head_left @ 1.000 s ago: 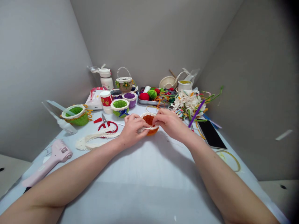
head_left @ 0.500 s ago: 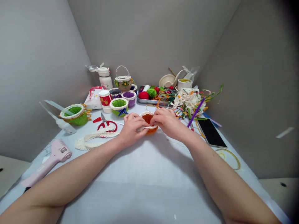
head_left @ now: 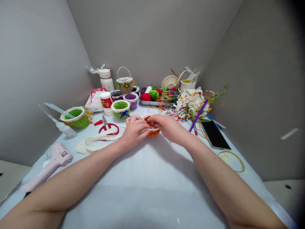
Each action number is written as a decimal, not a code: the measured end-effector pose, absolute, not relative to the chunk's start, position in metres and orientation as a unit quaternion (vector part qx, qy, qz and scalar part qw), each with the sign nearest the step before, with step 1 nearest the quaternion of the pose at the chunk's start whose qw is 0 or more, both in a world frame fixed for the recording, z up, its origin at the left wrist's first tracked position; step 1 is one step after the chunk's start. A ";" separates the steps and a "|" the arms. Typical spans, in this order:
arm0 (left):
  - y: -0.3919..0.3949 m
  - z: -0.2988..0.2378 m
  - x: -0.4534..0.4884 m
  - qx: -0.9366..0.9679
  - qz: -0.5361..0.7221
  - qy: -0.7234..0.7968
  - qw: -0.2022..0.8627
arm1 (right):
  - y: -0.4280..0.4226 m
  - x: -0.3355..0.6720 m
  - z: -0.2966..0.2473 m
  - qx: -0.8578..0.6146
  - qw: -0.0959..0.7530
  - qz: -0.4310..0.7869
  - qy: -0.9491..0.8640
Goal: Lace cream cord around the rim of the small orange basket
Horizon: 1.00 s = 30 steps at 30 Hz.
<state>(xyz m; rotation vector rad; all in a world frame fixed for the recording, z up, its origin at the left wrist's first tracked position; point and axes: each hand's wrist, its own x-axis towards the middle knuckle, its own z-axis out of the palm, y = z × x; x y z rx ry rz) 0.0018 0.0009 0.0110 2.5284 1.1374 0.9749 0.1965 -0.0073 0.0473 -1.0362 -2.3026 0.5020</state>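
A small orange woven basket [head_left: 153, 133] with white lace around its rim sits at the middle of the table. My left hand [head_left: 134, 131] pinches the lace at the rim's left side. From that side a loose length of cream lace [head_left: 91, 140] trails across the table. My right hand [head_left: 165, 125] is closed at the right of the rim, its fingertips reaching over the opening and pressing on the near edge. Those fingertips partly hide the inside of the basket. Red-handled scissors [head_left: 109, 128] lie just left of my left hand, under part of the lace.
To the left are a pink glue gun [head_left: 51, 165], a white glue bottle [head_left: 66, 128] and a green basket [head_left: 76, 117]. A tray of yarn balls [head_left: 152, 102] stands behind. On the right lie tangled yarn scraps [head_left: 190, 103], a purple stick [head_left: 199, 114] and a phone [head_left: 215, 135].
My right hand has shifted slightly left, its fingers reaching further over the basket's opening. My left hand keeps its hold; the whole view has moved a little.
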 end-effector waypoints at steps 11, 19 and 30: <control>0.001 0.009 0.000 0.851 0.345 0.384 0.097 | -0.009 0.196 0.053 -0.473 0.236 0.066 -0.846; 0.002 0.010 -0.001 0.852 0.346 0.382 0.094 | -0.030 0.189 0.058 -0.409 0.219 -0.032 -0.886; 0.005 0.009 -0.004 0.851 0.340 0.382 0.117 | -0.028 0.167 0.028 -0.273 0.309 -0.036 -0.910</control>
